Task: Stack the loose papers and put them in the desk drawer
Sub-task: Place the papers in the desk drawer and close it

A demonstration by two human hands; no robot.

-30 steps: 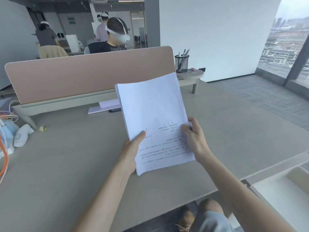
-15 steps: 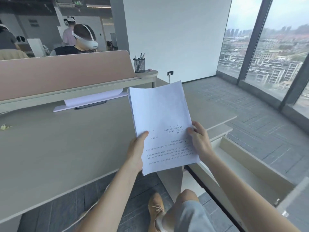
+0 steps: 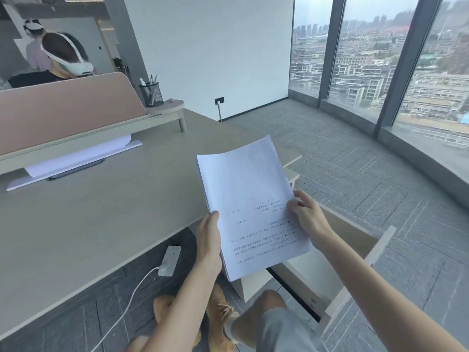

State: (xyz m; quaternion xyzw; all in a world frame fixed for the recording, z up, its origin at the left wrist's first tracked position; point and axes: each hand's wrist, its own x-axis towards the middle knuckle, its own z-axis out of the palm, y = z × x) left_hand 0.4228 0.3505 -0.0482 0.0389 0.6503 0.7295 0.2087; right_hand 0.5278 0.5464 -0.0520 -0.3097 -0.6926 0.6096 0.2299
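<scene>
Above the right end of the desk [image 3: 106, 224], in the head view, both hands hold one stack of papers [image 3: 250, 199] in the air; the left hand [image 3: 209, 246] grasps the lower left edge with the thumb on the top sheet and the fingers under the stack; the right hand [image 3: 308, 219] pinches the right edge, thumb and fingertips on the printed page; both forearms reach forward from the bottom of the picture. The stack is tilted, its far end higher, and the printed lines are at the near end, upside down to the camera; its lower part hangs over the open drawer [image 3: 355, 252], which stands pulled out beside the desk, but the papers do not touch it. On the floor under the desk edge lies a white power strip [image 3: 170, 260] with its cable; at the back of the desk a mesh pen cup [image 3: 151, 94] stands on a low shelf beside a pink divider [image 3: 68, 107].

Compared with half a second ago, the view has turned further right and down; the stack now covers more of the drawer and less of the desk; the grasp of both hands is the same.
</scene>
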